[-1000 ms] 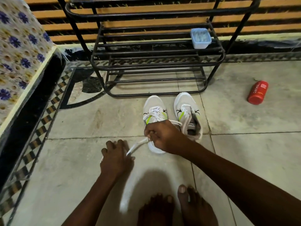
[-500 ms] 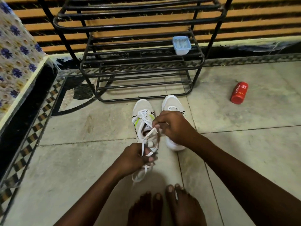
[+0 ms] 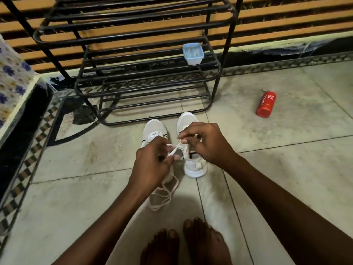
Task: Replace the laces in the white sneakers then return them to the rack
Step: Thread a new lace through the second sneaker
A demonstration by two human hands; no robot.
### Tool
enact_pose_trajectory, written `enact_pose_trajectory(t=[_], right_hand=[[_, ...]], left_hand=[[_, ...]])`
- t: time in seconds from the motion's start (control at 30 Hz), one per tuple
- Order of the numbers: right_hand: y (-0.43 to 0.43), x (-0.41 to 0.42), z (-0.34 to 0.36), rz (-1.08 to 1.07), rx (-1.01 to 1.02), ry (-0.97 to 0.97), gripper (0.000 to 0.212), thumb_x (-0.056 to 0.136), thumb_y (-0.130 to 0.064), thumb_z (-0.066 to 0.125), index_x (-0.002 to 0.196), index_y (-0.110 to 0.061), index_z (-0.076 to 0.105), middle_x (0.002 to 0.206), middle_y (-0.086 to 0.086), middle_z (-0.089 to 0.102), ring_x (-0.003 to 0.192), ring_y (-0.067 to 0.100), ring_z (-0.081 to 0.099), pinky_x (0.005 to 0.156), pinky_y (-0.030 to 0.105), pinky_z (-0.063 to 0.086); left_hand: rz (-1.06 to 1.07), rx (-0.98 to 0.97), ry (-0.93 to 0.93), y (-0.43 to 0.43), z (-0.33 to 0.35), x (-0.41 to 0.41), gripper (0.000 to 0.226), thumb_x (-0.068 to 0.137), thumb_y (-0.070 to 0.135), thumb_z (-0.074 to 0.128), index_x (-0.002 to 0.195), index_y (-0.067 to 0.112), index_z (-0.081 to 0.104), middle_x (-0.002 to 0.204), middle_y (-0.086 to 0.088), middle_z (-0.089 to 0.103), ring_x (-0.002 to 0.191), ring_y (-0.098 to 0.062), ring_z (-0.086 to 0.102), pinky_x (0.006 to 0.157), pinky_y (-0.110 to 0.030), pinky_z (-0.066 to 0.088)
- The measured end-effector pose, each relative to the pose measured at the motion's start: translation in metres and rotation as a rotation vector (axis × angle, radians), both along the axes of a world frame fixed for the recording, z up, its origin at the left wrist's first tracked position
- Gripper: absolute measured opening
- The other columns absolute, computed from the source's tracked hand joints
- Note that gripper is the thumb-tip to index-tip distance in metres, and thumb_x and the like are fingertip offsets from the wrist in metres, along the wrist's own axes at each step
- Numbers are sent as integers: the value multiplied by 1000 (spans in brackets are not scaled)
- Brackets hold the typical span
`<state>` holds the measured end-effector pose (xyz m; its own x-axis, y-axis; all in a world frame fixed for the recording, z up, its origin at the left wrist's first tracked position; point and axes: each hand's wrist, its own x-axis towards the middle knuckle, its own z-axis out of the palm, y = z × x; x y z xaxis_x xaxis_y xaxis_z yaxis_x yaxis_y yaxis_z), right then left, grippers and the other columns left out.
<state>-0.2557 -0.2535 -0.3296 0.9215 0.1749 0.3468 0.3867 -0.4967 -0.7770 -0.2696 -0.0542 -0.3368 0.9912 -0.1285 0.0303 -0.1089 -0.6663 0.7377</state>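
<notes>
Two bare feet [image 3: 204,243] are seen at the bottom, and their heels are cut off by the edge. Both arms are cut off there too.

Just past the toes, a white lace [image 3: 173,151] is held up by both hands. Its loose loops are seen below the left hand [image 3: 150,165]. It cannot be told if they hang or lie on the floor [image 3: 76,188]. The left grip is closed round the lace. By the right hand [image 3: 206,144], the lace is pinched between thumb and finger. A short piece is stretched between the two hands.

The first sneaker [image 3: 154,131] is mostly hidden under the left hand, so only its toe is seen. The middle of the second sneaker [image 3: 194,169] is hidden by the right hand. Both white shoes are set side by side on the floor, toes pointed at the black rack [image 3: 133,73] just behind them.

The rack's top is cut off. A small blue box [image 3: 193,53] is set on one shelf, and what is inside is too blurry to tell. A red bottle [image 3: 266,104] is laid on its side, well apart, and its words are too small to read. A flowered cloth [image 3: 11,83] is cut off at the left edge.
</notes>
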Motion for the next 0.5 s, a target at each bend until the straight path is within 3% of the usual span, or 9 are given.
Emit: enact_pose_trajectory(t=[0.13, 0.2, 0.3, 0.5], right_hand=[[-5, 4, -1, -88, 103, -26, 21, 81, 1, 74, 98, -12, 69, 79, -4, 73, 78, 8, 69, 61, 18, 48], [-7, 6, -3, -113, 151, -23, 23, 81, -3, 75, 98, -15, 65, 79, -6, 72, 79, 9, 69, 58, 22, 48], [-16, 10, -9, -153, 182, -28, 21, 82, -7, 76, 97, -17, 65, 82, -6, 71, 81, 10, 68, 58, 24, 49], [-30, 12, -27, -273, 187, 35, 18, 82, -8, 76, 96, -12, 66, 80, -3, 69, 75, 10, 64, 64, 8, 41]], left_hand=[[70, -301, 121, -23, 5, 14, 15, 85, 12, 84, 93, 15, 72, 76, 3, 73, 74, -13, 72, 67, -29, 55], [38, -391, 76, -26, 5, 14, 7, 90, 5, 76, 89, 10, 72, 71, 4, 72, 69, -14, 72, 64, -25, 53], [20, -439, 41, -33, 5, 20, 7, 93, 3, 72, 89, 8, 74, 81, -3, 76, 75, -14, 72, 64, -19, 53], [116, -458, 83, -44, -4, 40, 5, 91, -2, 72, 91, 1, 76, 85, -5, 78, 77, -7, 72, 69, -16, 54]])
